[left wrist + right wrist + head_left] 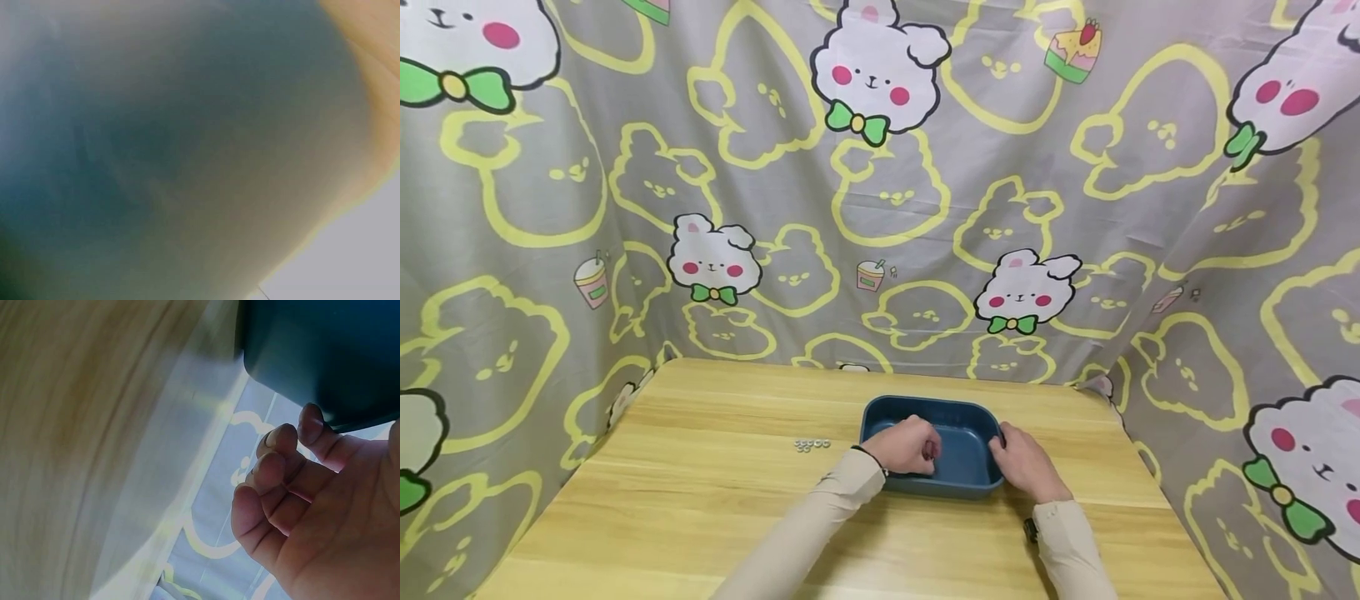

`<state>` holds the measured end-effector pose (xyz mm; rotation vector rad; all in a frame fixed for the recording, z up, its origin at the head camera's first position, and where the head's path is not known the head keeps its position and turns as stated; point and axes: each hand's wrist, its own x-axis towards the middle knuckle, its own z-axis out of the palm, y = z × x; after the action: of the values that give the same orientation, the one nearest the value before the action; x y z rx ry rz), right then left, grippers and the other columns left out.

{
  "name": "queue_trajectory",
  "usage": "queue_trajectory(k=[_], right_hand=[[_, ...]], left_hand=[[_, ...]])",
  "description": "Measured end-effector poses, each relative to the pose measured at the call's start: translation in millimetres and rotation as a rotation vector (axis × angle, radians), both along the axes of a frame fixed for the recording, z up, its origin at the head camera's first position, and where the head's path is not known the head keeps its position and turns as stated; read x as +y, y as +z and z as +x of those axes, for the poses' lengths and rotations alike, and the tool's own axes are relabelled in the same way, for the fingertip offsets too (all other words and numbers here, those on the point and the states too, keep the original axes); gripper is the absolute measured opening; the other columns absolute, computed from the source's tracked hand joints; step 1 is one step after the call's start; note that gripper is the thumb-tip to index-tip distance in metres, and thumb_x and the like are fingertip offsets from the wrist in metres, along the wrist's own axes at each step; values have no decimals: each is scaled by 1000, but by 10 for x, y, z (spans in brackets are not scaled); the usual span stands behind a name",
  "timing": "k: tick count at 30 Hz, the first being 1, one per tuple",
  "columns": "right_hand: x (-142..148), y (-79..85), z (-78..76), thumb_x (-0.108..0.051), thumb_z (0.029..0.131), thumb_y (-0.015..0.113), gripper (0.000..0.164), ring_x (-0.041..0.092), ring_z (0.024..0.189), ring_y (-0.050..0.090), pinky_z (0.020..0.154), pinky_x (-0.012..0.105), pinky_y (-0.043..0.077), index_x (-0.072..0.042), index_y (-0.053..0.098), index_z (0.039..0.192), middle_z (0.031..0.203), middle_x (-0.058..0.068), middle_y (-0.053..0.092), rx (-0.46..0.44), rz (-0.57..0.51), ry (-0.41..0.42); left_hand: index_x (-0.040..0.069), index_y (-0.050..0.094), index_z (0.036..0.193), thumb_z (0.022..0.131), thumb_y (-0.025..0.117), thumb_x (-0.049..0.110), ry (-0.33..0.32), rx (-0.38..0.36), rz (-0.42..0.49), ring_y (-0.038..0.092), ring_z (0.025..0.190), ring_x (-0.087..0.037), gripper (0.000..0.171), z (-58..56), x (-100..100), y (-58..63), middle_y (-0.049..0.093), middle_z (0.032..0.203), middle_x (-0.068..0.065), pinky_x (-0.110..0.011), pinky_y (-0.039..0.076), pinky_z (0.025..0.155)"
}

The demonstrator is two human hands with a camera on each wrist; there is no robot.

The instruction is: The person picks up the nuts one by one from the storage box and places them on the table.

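A dark blue rectangular plastic basin [964, 450] with rounded corners sits on the wooden table. My left hand [910, 446] is over its left part, wrist across the near-left rim, fingers curled inward. No held thing can be made out in it. The left wrist view is blurred, filled mostly by the blue basin wall [94, 181]. At the right end my right hand [1028, 462] grips the rim, thumb at the inner side. In the right wrist view, the fingers of my right hand [312, 494] are bent beside the basin's edge [312, 381].
Several small silvery pieces, perhaps nuts [812, 444], lie grouped left of the basin. The light wooden table [700, 483] meets a grey patterned curtain [895, 333] behind and at both sides.
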<state>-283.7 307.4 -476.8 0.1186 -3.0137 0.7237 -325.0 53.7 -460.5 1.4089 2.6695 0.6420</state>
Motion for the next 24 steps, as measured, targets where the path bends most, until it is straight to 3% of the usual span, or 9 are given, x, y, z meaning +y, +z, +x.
queue_trajectory(k=[9, 17, 24], right_hand=[[2, 10, -4, -24, 105, 44, 46, 44, 118, 65, 101, 60, 49, 10, 56, 133, 132, 31, 64, -8, 1, -1], [1, 17, 6, -24, 105, 44, 47, 46, 120, 64, 102, 61, 48, 11, 54, 135, 133, 32, 62, -17, -1, 2], [-5, 31, -2, -24, 105, 43, 47, 45, 119, 64, 101, 61, 49, 11, 54, 135, 132, 32, 63, -9, 7, 11]], left_hand=[[13, 78, 88, 82, 77, 11, 5, 62, 5, 54, 68, 3, 7, 24, -179, 16, 66, 78, 9, -10, 45, 64], [16, 79, 90, 81, 78, 15, 18, 124, -45, 56, 72, 3, 9, 30, -273, 74, 67, 84, 9, -10, 46, 66], [14, 80, 92, 82, 77, 14, 29, 119, -68, 55, 73, 2, 11, 35, -365, 141, 67, 85, 8, -10, 44, 65]])
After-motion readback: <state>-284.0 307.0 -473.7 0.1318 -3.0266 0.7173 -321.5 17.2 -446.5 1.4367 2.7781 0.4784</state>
